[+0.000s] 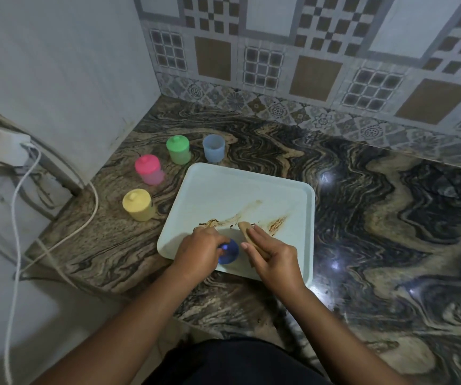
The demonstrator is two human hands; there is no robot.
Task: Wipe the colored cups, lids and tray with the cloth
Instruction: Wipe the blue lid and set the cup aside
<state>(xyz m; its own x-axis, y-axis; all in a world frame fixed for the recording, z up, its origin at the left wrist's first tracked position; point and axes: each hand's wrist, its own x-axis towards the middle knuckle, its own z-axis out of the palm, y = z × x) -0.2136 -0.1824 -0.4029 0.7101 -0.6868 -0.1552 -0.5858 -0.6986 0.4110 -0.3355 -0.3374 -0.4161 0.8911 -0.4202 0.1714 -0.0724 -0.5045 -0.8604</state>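
Fingers of my left hand (198, 251) pinch the blue lid (230, 255) at six o'clock on the tray (223, 190); my right hand (273, 257) grips the cloth (244, 227). The brown smears (221, 223) at twelve could re-soil the lid if it dips.

Glossy stone countertop (362, 218), black and tan swirls, white glints of light on its right side. Behind it, a wall of brown, grey and white patterned tiles (307, 65). On the left, a plain white wall (57, 65), a white plug adapter (5, 150), a white cable (16, 218) hanging down.
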